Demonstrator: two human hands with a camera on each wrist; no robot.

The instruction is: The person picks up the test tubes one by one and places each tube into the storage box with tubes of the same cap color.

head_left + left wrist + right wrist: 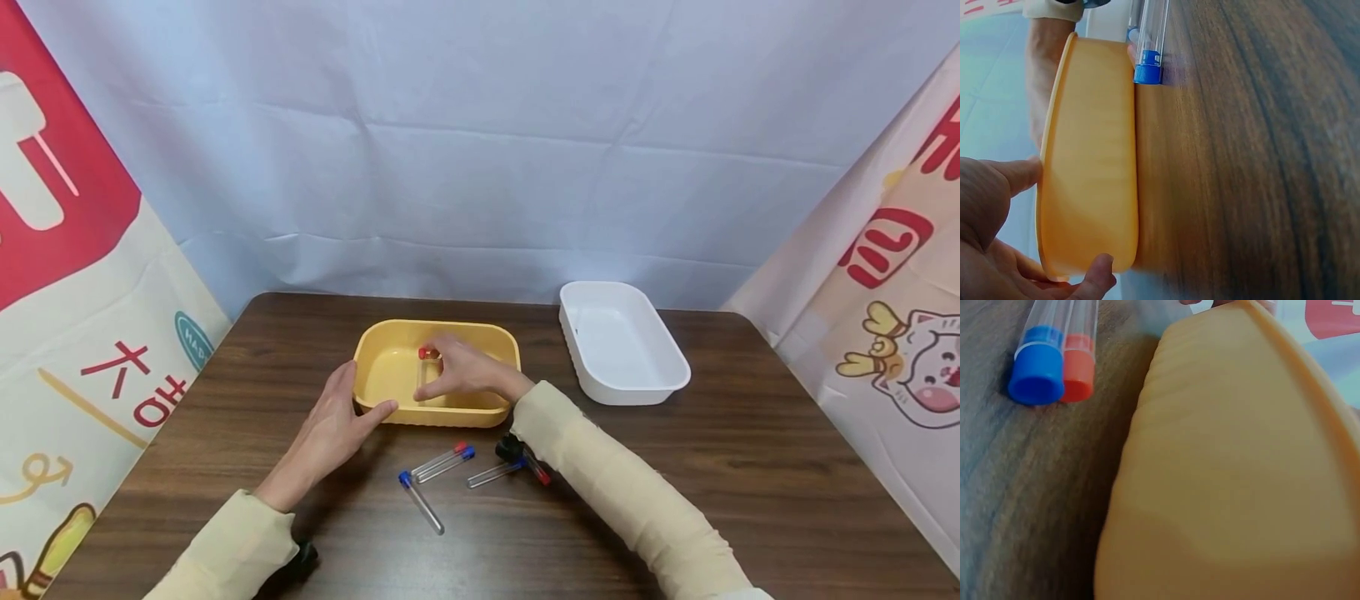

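Observation:
In the head view, a yellow plastic bin (442,415) sits on the table. My left hand (337,421) holds its near left corner, with the thumb at the long side's rim and the fingers along the left end; the left wrist view shows the hand (997,231) at the bin's outer wall (1088,156). Reaching inside the bin, my right hand (465,367) holds a clear test tube (422,375) with a red cap between thumb and fingers. Its fingertips are partly hidden. The right wrist view shows only the bin's outside (1222,456).
Several capped tubes lie in front of the bin, among them a blue-capped tube (423,504) and another blue-capped tube (491,475) near the right forearm. A white bin (633,396) stands at the back right. A pale curtain (480,167) hangs behind the table (750,467).

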